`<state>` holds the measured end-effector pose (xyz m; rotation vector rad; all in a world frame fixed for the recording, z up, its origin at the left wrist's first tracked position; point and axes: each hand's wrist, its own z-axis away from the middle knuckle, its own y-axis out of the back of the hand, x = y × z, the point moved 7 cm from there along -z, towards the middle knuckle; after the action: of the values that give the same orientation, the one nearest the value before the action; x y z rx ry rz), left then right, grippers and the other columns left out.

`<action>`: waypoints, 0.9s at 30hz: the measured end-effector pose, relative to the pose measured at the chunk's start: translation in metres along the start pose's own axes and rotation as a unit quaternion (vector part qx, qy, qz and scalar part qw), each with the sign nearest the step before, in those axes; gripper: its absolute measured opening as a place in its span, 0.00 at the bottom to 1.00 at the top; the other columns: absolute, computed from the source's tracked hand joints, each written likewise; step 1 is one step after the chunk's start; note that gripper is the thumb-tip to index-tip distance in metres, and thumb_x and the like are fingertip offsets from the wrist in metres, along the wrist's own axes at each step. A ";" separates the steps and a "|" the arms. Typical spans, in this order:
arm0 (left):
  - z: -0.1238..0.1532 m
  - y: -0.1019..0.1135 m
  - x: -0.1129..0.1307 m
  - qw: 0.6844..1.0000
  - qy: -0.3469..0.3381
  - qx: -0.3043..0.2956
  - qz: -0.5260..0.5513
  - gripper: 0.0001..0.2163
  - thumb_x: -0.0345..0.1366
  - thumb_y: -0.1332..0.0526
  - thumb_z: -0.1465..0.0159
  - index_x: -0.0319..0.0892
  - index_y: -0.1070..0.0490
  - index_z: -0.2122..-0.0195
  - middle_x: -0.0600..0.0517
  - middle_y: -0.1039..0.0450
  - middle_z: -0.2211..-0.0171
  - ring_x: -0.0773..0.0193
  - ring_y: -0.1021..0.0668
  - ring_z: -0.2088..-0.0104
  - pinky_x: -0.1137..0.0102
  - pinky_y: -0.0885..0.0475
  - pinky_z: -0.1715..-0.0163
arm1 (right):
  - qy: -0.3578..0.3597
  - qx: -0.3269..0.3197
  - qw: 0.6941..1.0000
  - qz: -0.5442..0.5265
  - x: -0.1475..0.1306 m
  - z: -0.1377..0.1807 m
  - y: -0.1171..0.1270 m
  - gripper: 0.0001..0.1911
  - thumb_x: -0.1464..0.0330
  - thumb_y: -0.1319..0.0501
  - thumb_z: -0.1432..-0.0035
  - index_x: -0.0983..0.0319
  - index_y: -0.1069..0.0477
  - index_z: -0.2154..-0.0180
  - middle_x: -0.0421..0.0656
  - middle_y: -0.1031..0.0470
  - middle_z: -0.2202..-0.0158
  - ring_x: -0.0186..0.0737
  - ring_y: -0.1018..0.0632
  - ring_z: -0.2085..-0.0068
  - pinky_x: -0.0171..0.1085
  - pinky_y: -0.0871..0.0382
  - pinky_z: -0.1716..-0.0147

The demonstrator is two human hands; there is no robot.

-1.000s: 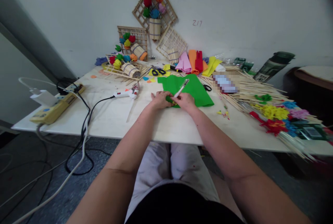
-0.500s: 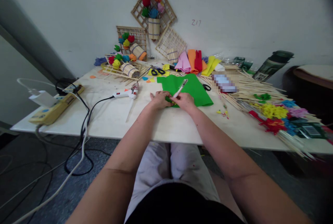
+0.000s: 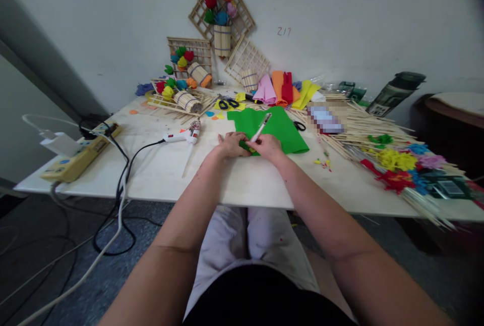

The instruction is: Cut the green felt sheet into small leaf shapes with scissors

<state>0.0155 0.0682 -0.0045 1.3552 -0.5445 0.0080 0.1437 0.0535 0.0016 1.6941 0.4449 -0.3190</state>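
Observation:
A sheet of green felt or crepe paper [image 3: 285, 126] lies on the table in front of me. My left hand [image 3: 232, 145] rests flat on its near left corner, fingers stretched out and pressing down. In my right hand [image 3: 269, 147] is a white pen [image 3: 261, 127], gripped near its lower end and tilted, with its top pointing up and away. The pen's tip is hidden by my fingers. Between the two hands shows a small yellow piece [image 3: 252, 150] on the green sheet. Black-handled scissors [image 3: 299, 125] poke out from the sheet's right edge.
To the left lie a white glue gun [image 3: 183, 137] and a yellow power strip [image 3: 71, 163] with cables. Behind are more scissors [image 3: 229, 104], folded coloured sheets [image 3: 282, 89] and stick lattices with flowers [image 3: 223, 13]. A phone [image 3: 325, 118], wooden sticks [image 3: 368, 126] and a bottle [image 3: 395, 95] stand right.
The pen and my right hand have shifted very slightly. My left hand stays on the sheet in nearly the same place. The whole view has moved a little.

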 end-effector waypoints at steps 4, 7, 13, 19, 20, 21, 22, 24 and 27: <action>0.000 0.000 0.000 1.000 0.000 -0.010 -0.014 0.27 0.51 0.35 0.49 0.56 0.31 0.47 0.54 0.43 0.34 0.45 0.45 0.34 0.39 0.58 0.38 | 0.004 0.003 1.000 -0.001 -0.001 0.000 0.000 0.18 0.54 0.38 0.43 0.58 0.19 0.60 0.45 0.18 0.65 0.43 0.20 0.62 0.35 0.34 0.67; 0.001 0.000 0.000 1.000 0.002 -0.009 -0.020 0.26 0.51 0.35 0.49 0.56 0.31 0.47 0.55 0.43 0.34 0.45 0.45 0.34 0.39 0.57 0.38 | 0.005 0.001 1.000 -0.005 -0.001 0.001 0.001 0.17 0.54 0.38 0.43 0.58 0.19 0.60 0.45 0.18 0.65 0.43 0.20 0.62 0.35 0.34 0.68; 0.000 -0.001 -0.001 1.000 -0.003 0.000 -0.008 0.25 0.49 0.34 0.49 0.56 0.29 0.49 0.55 0.42 0.34 0.43 0.45 0.34 0.38 0.58 0.38 | 0.004 -0.005 1.000 -0.012 0.000 0.001 0.000 0.18 0.54 0.37 0.44 0.58 0.19 0.60 0.45 0.18 0.67 0.41 0.20 0.65 0.34 0.35 0.70; -0.001 -0.001 -0.002 1.000 -0.004 0.007 0.003 0.24 0.47 0.33 0.50 0.56 0.28 0.51 0.56 0.41 0.35 0.44 0.44 0.34 0.39 0.58 0.38 | 0.004 -0.011 1.000 -0.021 0.000 0.001 0.001 0.17 0.55 0.36 0.45 0.58 0.19 0.60 0.44 0.19 0.68 0.40 0.21 0.66 0.34 0.36 0.71; -0.002 -0.001 -0.002 1.000 -0.005 0.009 0.005 0.23 0.47 0.33 0.50 0.56 0.28 0.51 0.56 0.41 0.35 0.44 0.44 0.34 0.39 0.58 0.38 | 0.004 -0.012 1.000 -0.022 0.000 0.001 0.002 0.17 0.55 0.36 0.45 0.58 0.19 0.61 0.44 0.19 0.68 0.40 0.21 0.66 0.34 0.36 0.71; -0.002 -0.001 -0.002 1.000 -0.006 0.010 0.008 0.23 0.47 0.33 0.50 0.56 0.28 0.51 0.56 0.41 0.35 0.44 0.44 0.34 0.39 0.58 0.38 | 0.004 -0.014 1.000 -0.023 -0.001 0.002 0.002 0.17 0.55 0.36 0.45 0.58 0.18 0.61 0.44 0.19 0.68 0.41 0.21 0.66 0.34 0.37 0.72; -0.002 -0.001 -0.002 1.000 -0.008 0.011 0.009 0.23 0.47 0.33 0.50 0.56 0.27 0.51 0.55 0.41 0.35 0.44 0.44 0.34 0.39 0.58 0.38 | 0.004 -0.016 1.000 -0.024 -0.001 0.002 0.002 0.16 0.55 0.36 0.45 0.58 0.18 0.61 0.44 0.19 0.68 0.41 0.21 0.66 0.34 0.37 0.72; -0.003 -0.002 -0.003 1.000 -0.009 0.012 0.007 0.23 0.47 0.33 0.50 0.56 0.27 0.52 0.55 0.41 0.35 0.44 0.44 0.34 0.38 0.58 0.38 | 0.005 -0.021 0.999 -0.025 -0.002 0.002 0.003 0.16 0.55 0.35 0.45 0.59 0.18 0.61 0.45 0.19 0.68 0.41 0.21 0.66 0.34 0.37 0.71; -0.003 -0.002 -0.003 1.000 -0.009 0.011 0.001 0.23 0.47 0.33 0.50 0.55 0.28 0.52 0.56 0.41 0.35 0.44 0.44 0.34 0.38 0.57 0.39 | 0.007 -0.026 0.999 -0.027 -0.002 0.002 0.003 0.16 0.56 0.35 0.45 0.59 0.18 0.61 0.45 0.19 0.68 0.41 0.21 0.67 0.35 0.36 0.71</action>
<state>0.0148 0.0717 -0.0077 1.3767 -0.5630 0.0032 0.1431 0.0506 0.0048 1.6370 0.5062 -0.3319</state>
